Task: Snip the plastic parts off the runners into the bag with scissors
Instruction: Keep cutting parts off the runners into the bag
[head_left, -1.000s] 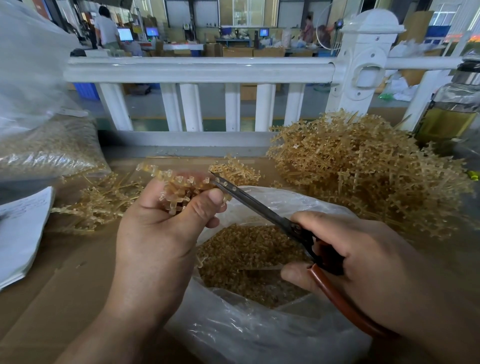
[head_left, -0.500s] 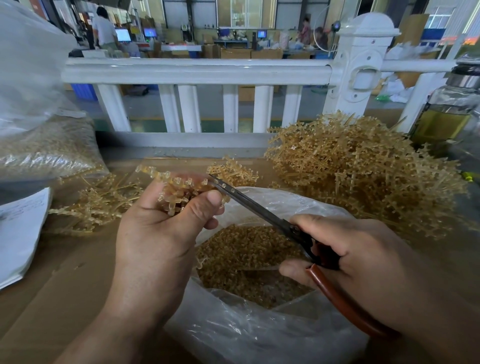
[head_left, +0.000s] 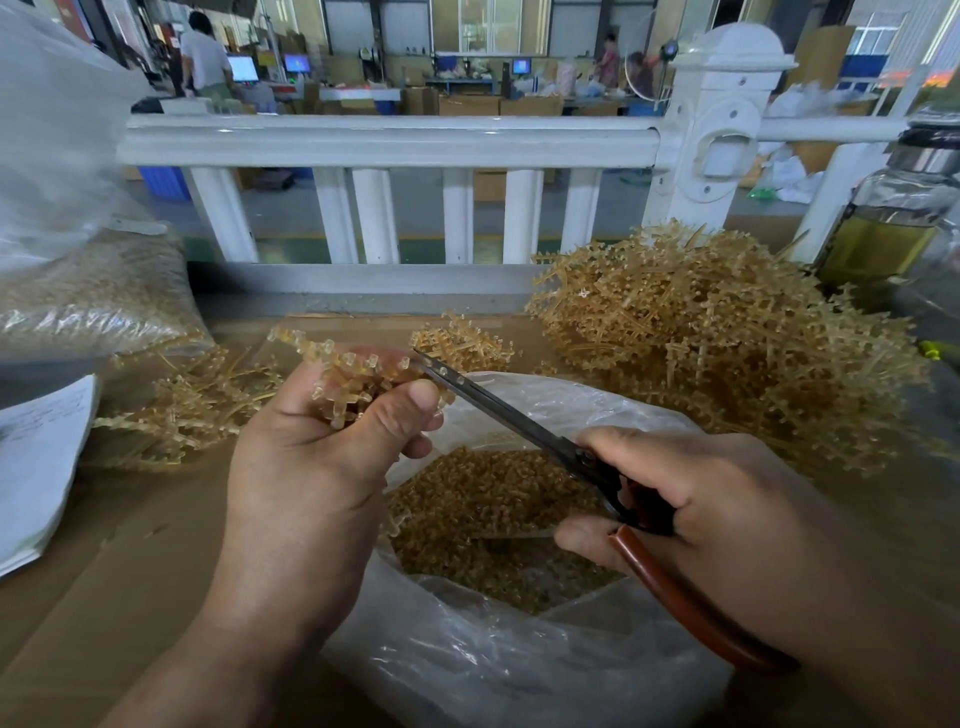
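Note:
My left hand (head_left: 306, 467) grips a bunch of amber plastic runners (head_left: 353, 374) between thumb and fingers, held over the bag's far left rim. My right hand (head_left: 717, 509) holds the scissors (head_left: 498, 410) by their brown handles. The dark blades reach up and left, and their tips meet the runners at the parts beside my left thumb. Below both hands lies an open clear plastic bag (head_left: 519, 670), holding a heap of small amber cut parts (head_left: 483, 499).
A big pile of uncut runners (head_left: 717, 343) fills the right of the cardboard-covered table (head_left: 104, 597); a smaller pile of runners (head_left: 192, 405) lies on the left. A filled bag (head_left: 88, 296) and papers (head_left: 36, 462) sit far left. A white railing (head_left: 384, 140) and a glass bottle (head_left: 888, 228) stand behind.
Both hands and the scissors hold almost the same pose. The view has shifted only slightly.

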